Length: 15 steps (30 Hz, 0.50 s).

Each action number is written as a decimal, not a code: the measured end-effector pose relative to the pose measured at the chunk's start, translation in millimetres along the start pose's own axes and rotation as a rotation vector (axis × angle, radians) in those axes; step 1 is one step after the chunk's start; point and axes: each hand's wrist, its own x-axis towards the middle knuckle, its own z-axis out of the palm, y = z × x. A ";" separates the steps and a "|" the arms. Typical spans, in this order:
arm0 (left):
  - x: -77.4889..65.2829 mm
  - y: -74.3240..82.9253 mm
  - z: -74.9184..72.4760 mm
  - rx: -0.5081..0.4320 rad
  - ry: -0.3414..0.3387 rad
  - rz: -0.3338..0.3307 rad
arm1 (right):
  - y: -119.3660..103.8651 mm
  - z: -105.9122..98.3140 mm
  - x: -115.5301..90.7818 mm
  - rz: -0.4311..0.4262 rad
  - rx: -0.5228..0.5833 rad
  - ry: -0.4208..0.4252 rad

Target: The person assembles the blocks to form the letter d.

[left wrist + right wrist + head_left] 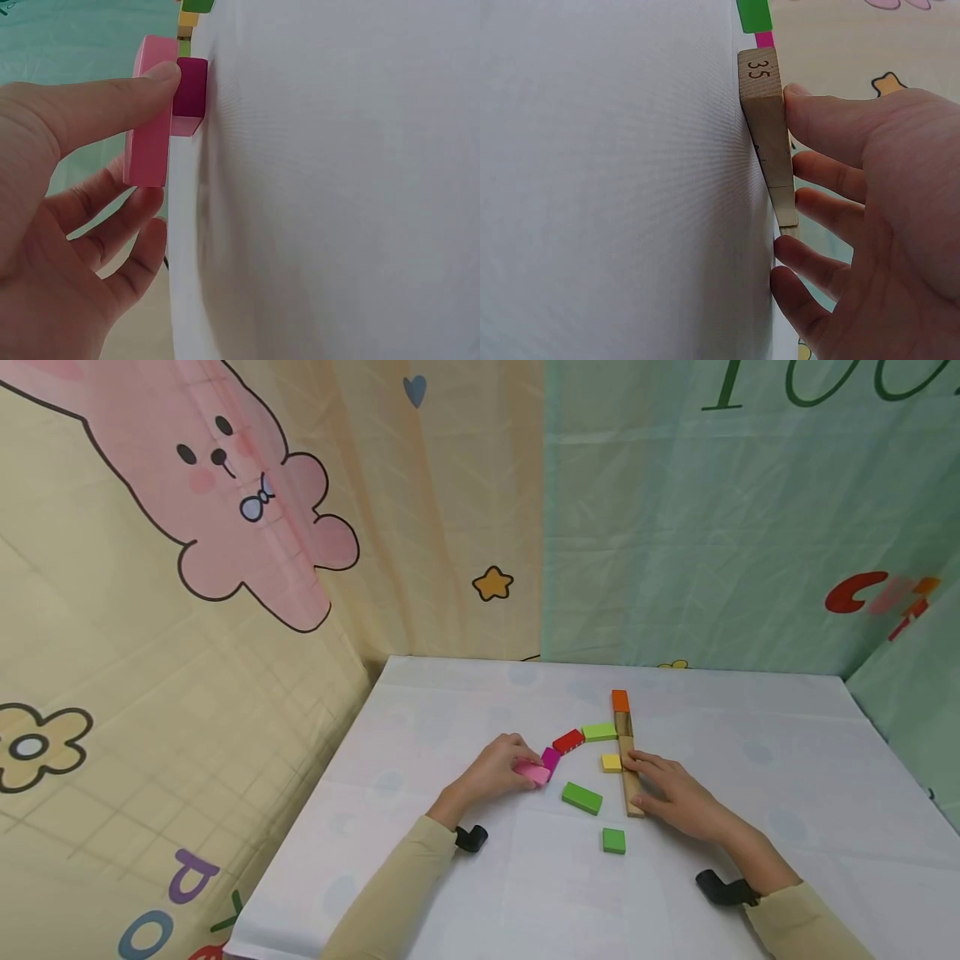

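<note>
My left hand [489,774] pinches a pink block [532,772] between thumb and fingers. In the left wrist view the pink block [152,142] appears raised off the table, close beside a magenta block [190,86]. From the magenta block, a red block [568,742] and a light green block [599,732] run in a bent row to a line of wooden blocks [630,789]. My right hand [678,797] rests its thumb and fingertips along that line, fingers spread. The right wrist view shows "35" on the nearest wooden block's end [759,71].
An orange block [620,701] tops the wooden line at its far end. A yellow block [611,763] sits left of the line. Two green blocks, one long [582,798] and one short [613,841], lie nearer on the white tabletop [525,893]. Patterned curtains [450,510] stand behind.
</note>
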 end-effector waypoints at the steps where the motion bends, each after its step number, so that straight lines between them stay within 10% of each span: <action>1: 0.2 0.9 0.8 -0.002 -0.002 0.002 | 0.2 -0.1 0.0 0.001 -0.002 -0.002; 15: 3.8 12.9 12.7 0.074 -0.032 0.038 | 2.1 2.6 0.9 0.022 -0.010 -0.008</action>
